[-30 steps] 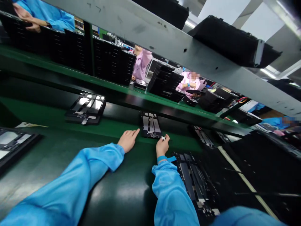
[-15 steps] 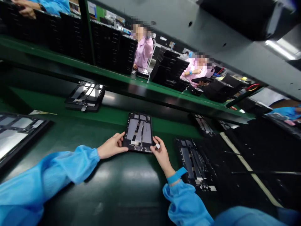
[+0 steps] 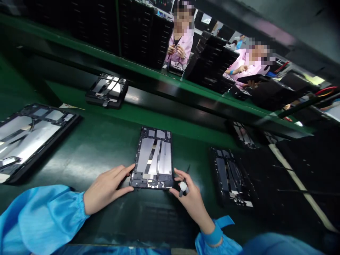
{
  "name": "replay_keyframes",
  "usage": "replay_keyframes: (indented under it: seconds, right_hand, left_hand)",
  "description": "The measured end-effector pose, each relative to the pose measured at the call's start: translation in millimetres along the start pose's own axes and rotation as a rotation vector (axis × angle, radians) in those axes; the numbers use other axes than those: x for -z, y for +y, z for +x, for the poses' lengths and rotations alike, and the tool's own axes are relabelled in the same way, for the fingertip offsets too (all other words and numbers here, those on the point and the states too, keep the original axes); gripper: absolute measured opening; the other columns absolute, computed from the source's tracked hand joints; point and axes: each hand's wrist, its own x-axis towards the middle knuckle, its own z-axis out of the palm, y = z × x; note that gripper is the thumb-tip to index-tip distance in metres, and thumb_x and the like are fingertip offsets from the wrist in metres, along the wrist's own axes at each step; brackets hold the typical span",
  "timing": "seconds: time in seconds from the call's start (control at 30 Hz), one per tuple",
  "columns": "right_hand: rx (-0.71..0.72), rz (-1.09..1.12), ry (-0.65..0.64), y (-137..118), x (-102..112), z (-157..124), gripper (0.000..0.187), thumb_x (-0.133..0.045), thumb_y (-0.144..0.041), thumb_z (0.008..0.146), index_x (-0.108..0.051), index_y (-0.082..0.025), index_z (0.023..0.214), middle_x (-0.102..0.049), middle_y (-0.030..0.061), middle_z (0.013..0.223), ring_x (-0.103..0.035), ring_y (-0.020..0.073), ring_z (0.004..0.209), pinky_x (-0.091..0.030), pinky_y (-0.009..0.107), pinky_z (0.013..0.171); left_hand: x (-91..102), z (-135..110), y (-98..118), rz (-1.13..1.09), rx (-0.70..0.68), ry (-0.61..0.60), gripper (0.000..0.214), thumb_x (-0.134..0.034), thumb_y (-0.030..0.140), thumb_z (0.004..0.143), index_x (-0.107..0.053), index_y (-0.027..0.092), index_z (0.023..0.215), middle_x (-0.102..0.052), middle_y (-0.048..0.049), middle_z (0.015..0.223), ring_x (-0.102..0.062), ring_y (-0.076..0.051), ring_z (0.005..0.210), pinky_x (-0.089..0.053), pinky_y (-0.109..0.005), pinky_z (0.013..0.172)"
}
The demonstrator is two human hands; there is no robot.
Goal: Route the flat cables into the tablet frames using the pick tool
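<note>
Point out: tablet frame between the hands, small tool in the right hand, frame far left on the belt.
tablet frame (image 3: 154,159), head view, silver panel at its middle.
small tool (image 3: 183,186), head view, its white collar by the fingers.
left frame (image 3: 29,132), head view, its silver inner plate.

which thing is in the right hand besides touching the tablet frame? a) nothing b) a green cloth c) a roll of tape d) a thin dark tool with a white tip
d: the right hand holds a thin dark tool by the tablet frame's lower right corner.
</note>
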Motion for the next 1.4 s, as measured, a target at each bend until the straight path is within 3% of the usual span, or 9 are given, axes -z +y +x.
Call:
replay_keyframes:
  seconds: [0.1,0.17,0.27,0.47,0.83,1.0,1.2,1.4]
  right_hand:
    - [0.172,-0.07,0.038,-25.3,-7.5,-3.0,0.04,-0.074,-0.023,0.088,-0.066,-0.026,0.127,-0.074,0.0094,0.115,-0.07,0.0272,0.102,-0.058,0.039,0.088]
    - [0.285,-0.034,-0.054,-40.4,-22.3,-2.6,0.032,-0.065,-0.017,0.094,-0.068,-0.027,0.124,-0.074,0.009,0.114,-0.07,0.0261,0.104,-0.058,0.039,0.089]
    - [0.369,-0.007,-0.168,-53.4,-50.0,3.9,0.034,-0.058,-0.008,0.094,-0.069,-0.026,0.12,-0.075,0.0085,0.109,-0.07,0.0251,0.101,-0.058,0.037,0.086]
    - [0.308,0.081,-0.147,-55.8,-78.0,17.8,0.023,-0.065,-0.009,0.09,-0.069,-0.023,0.108,-0.075,0.004,0.089,-0.07,0.0225,0.084,-0.055,0.034,0.077]
    - [0.34,0.039,-0.112,-56.4,-82.3,15.3,0.025,-0.061,-0.01,0.093,-0.067,-0.025,0.112,-0.075,0.003,0.088,-0.068,0.0233,0.085,-0.052,0.035,0.076]
    - [0.396,-0.034,-0.114,-53.5,-85.3,13.3,0.032,-0.054,-0.007,0.094,-0.066,-0.026,0.117,-0.074,0.0047,0.091,-0.066,0.0239,0.084,-0.052,0.035,0.075]
    - [0.425,-0.076,-0.115,-52.9,-86.4,11.7,0.036,-0.05,-0.005,0.094,-0.065,-0.026,0.12,-0.073,0.0046,0.09,-0.064,0.0244,0.082,-0.05,0.036,0.073]
    - [0.439,-0.013,-0.107,-51.8,-85.7,13.1,0.035,-0.051,-0.006,0.096,-0.063,-0.026,0.122,-0.073,0.0042,0.091,-0.065,0.024,0.082,-0.051,0.036,0.073]
  left_hand:
    - [-0.1,2.4,12.9,0.155,-0.196,0.102,0.034,-0.044,0.045,0.107,-0.058,0.02,0.125,-0.068,-0.0076,0.103,-0.065,-0.022,0.087,-0.051,-0.031,0.075]
    - [-2.9,3.8,19.1,0.174,-0.308,0.11,0.025,-0.039,0.027,0.109,-0.063,0.021,0.108,-0.069,-0.0043,0.094,-0.062,-0.019,0.078,-0.047,-0.029,0.069]
    - [-5.6,7.6,20.9,0.064,-0.284,0.106,0.023,-0.043,0.021,0.107,-0.064,0.021,0.098,-0.068,-0.0012,0.087,-0.06,-0.016,0.073,-0.046,-0.027,0.067]
    - [-4.7,14.0,14.9,-0.248,-0.078,0.11,0.023,-0.049,0.032,0.107,-0.066,0.02,0.097,-0.07,-0.001,0.086,-0.065,-0.014,0.079,-0.05,-0.023,0.071]
    - [-0.5,10.9,18.2,-0.09,-0.091,0.005,0.028,-0.044,0.034,0.108,-0.065,0.022,0.095,-0.064,-0.0012,0.089,-0.06,-0.017,0.081,-0.047,-0.026,0.069]
    - [1.7,6.4,20.3,0.114,-0.172,0.026,0.028,-0.041,0.028,0.108,-0.064,0.022,0.093,-0.064,-0.0012,0.089,-0.057,-0.017,0.076,-0.044,-0.028,0.066]
    - [4.8,-7.1,15.1,0.246,-0.311,0.039,0.034,-0.035,0.012,0.105,-0.06,0.024,0.125,-0.07,-0.0043,0.103,-0.061,-0.018,0.081,-0.048,-0.031,0.072]
    - [5.3,-1.8,15.4,-0.01,-0.115,0.042,0.026,-0.045,0.036,0.107,-0.061,0.024,0.124,-0.068,-0.0031,0.101,-0.067,-0.017,0.085,-0.052,-0.026,0.072]
